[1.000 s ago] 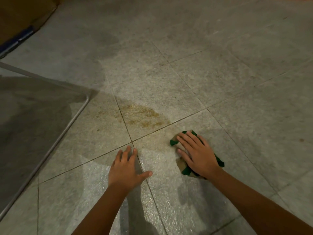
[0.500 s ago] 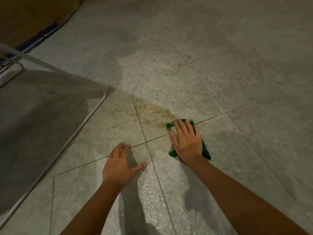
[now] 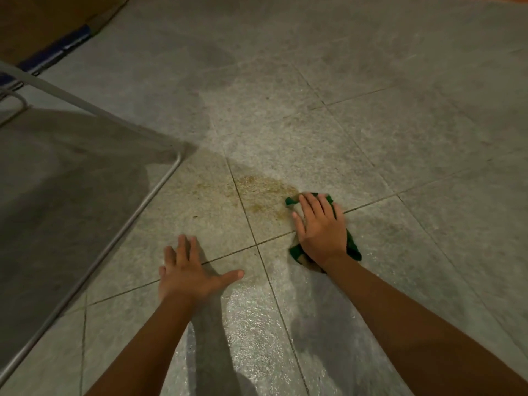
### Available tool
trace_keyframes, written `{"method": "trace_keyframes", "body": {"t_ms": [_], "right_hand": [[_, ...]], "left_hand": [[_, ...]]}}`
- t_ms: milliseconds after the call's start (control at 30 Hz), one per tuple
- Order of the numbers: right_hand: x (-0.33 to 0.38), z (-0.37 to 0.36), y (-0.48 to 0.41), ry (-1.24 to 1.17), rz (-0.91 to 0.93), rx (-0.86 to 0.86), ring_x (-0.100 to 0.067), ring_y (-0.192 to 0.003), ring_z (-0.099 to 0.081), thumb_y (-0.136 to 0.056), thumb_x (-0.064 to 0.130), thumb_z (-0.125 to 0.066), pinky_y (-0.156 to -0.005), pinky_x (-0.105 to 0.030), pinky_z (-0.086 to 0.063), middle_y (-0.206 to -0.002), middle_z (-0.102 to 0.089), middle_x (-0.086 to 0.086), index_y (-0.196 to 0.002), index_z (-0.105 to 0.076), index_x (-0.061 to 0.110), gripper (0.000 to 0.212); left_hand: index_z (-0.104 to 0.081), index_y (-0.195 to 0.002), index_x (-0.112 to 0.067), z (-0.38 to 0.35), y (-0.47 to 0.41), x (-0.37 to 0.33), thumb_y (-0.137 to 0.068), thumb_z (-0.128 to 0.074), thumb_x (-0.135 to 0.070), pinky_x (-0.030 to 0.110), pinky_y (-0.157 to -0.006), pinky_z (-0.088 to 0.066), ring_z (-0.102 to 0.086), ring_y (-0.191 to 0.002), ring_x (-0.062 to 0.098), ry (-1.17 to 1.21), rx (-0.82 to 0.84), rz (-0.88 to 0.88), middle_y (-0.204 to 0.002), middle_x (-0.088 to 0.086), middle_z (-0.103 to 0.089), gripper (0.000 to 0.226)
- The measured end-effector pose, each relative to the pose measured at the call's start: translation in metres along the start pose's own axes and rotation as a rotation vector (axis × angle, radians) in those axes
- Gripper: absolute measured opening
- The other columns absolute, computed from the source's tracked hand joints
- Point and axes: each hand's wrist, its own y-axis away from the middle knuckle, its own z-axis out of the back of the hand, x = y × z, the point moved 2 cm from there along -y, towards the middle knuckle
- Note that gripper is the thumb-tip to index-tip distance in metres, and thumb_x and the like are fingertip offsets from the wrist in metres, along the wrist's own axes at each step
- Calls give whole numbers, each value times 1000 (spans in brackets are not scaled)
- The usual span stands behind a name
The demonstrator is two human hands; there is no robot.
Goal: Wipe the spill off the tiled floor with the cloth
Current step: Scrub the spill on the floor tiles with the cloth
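The right hand (image 3: 321, 230) lies flat on the green cloth (image 3: 353, 248), fingers (image 3: 313, 205) straight, pressing it to the tiled floor (image 3: 414, 132) across a grout line; the cloth's far edge touches the brown spill (image 3: 257, 192), which spreads toward 10 o'clock from it. The left hand (image 3: 187, 274) rests palm-down on bare tile at 8 o'clock of the cloth, fingers extended, holding nothing. A metal tube frame (image 3: 114, 238) stands at 9 o'clock.

The single wide-angle view sits on the person's head and faces forward and steeply down onto the tiled floor (image 3: 400, 138), from near it. The left hand (image 3: 188, 270) and right hand (image 3: 321, 230) reach in from the bottom edge, near the frame's middle.
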Motion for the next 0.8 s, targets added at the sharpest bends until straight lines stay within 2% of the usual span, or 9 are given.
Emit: {"method": "trace_keyframes", "body": {"t_ms": [100, 200, 333, 467, 667, 800], "right_hand": [[20, -6, -7, -18, 11, -13, -32, -109, -58, -93, 36, -38, -94, -45, -43, -118, -64, -12, -113, -66, 4, 46], [28, -9, 1, -10, 149, 16, -30, -112, -58, -94, 36, -37, -95, -44, -42, -120, -63, -10, -116, -65, 5, 47], [9, 0, 15, 54, 278, 87, -24, -122, -51, -99, 47, -12, -102, -39, -27, -130, -57, -3, -127, -57, 12, 64], [-6, 1, 12, 9, 194, 43, -26, -123, -50, -99, 45, -16, -102, -40, -27, -131, -56, -6, -127, -56, 10, 61], [18, -14, -23, 75, -30, -33, -31, -111, -58, -95, 36, -35, -93, -43, -41, -119, -63, -11, -118, -63, 5, 48], [40, -22, -37, 63, -33, 3, -33, -109, -58, -95, 35, -36, -93, -45, -45, -118, -64, -13, -116, -65, 3, 48]], "left_hand": [[19, -147, -15, 4, 1, -2, -61, -43, -88, 46, -118, -2, 20, -143, 31, -30, 10, -1, -155, 5, 26, 129], [19, -148, -15, 4, 1, -3, -61, -42, -88, 46, -118, -3, 19, -144, 32, -30, 9, -6, -156, 5, 25, 129], [18, -148, -15, 3, 3, -2, -60, -39, -89, 47, -118, -2, 20, -143, 31, -22, -1, -11, -156, 4, 25, 128], [18, -148, -15, 2, 4, -2, -61, -36, -89, 46, -118, -2, 20, -143, 31, -27, -15, -15, -156, 4, 25, 127], [19, -148, -15, 2, 5, -2, -61, -36, -89, 46, -118, -1, 21, -143, 31, -22, -19, -15, -155, 4, 25, 127], [19, -148, -15, 2, 4, -3, -61, -37, -89, 45, -119, -1, 22, -143, 31, -14, -13, -6, -156, 3, 25, 127]]}}
